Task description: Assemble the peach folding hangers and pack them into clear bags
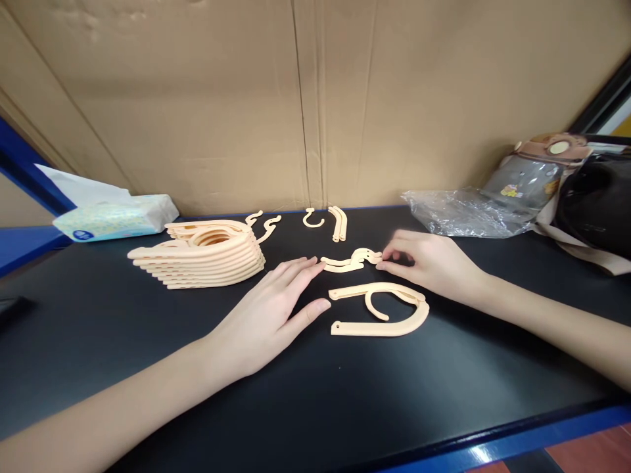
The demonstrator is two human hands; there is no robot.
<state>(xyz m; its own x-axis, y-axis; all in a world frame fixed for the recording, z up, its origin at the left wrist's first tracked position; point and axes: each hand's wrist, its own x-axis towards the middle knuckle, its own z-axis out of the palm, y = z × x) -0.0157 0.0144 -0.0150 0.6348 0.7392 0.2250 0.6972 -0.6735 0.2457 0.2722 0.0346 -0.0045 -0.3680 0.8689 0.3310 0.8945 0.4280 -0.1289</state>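
Two cream plastic hanger pieces (345, 265) lie side by side on the black table between my hands. My left hand (279, 305) is flat with its fingers stretched out, the fingertips at the pieces' left end. The thumb and index finger of my right hand (424, 263) pinch their right end; the other fingers curl in. Closer to me lies a folding hanger (394, 328), its two arms folded to the left and its hook between them. Left of my left hand stands a stack of several folded hangers (217, 266).
Behind are a loose hook (311, 220), two curved arms (339, 223) and two small wavy pieces (269, 226). A tissue pack (118, 217) sits at the back left. Clear plastic wrap (453, 213), a bottle (527, 174) and a black bag (599, 197) are on the right. Cardboard (221, 118) stands behind.
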